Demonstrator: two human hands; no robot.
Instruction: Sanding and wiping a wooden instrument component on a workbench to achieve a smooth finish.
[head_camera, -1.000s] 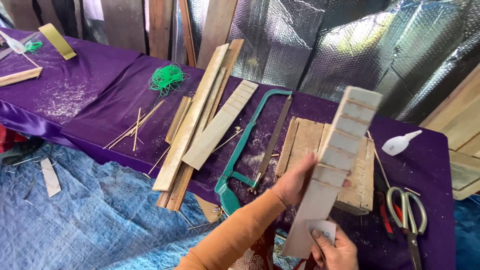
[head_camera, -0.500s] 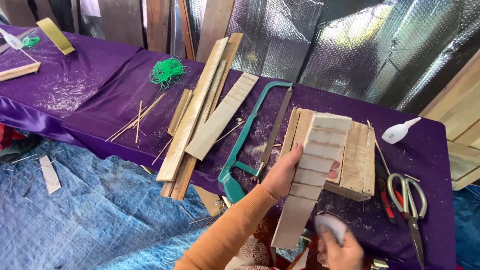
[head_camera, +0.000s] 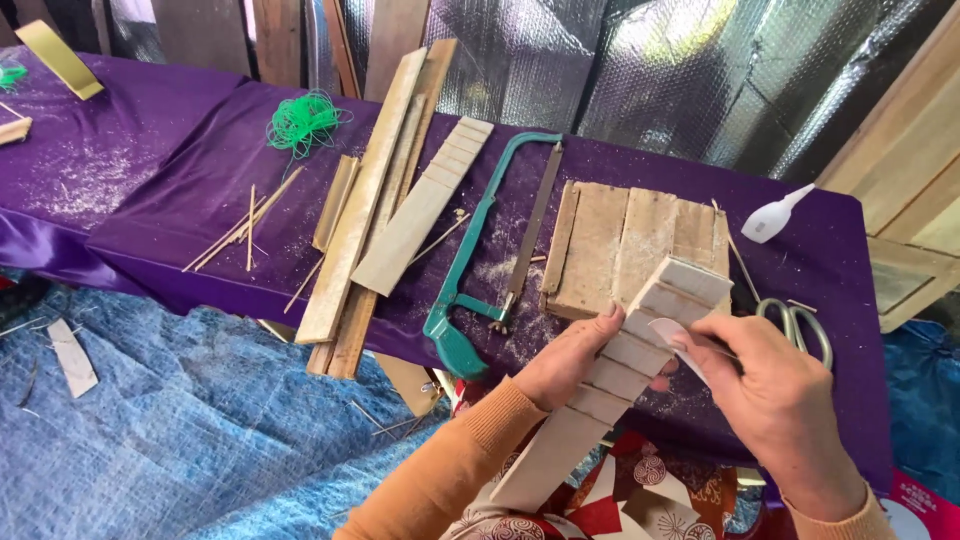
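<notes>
Pale wood, cut across with several shallow notches, makes the long slat (head_camera: 610, 375) that both hands hold above the near edge of the table. The left hand (head_camera: 570, 360) is closed around its middle from the left side, fingers wrapped on the front face. The right hand (head_camera: 775, 395) presses a small piece of whitish sandpaper (head_camera: 685, 338) against the upper right edge of the slat, fingers pinched together on the paper. The slat is tilted, its top end over a flat wooden board (head_camera: 620, 245) and its lower end down by the person's lap. Just left of the hands lies a green hacksaw (head_camera: 480, 270), near the table edge; scissors (head_camera: 800, 325) lie right behind the right hand, so room is small on both sides. The purple cloth (head_camera: 170, 190) covering the table is dusted with sawdust and carries more slats (head_camera: 375, 200) and green string (head_camera: 300, 122). A blue tarp (head_camera: 170, 420) covers the floor, and silver foil sheeting (head_camera: 650, 70) hangs behind.
</notes>
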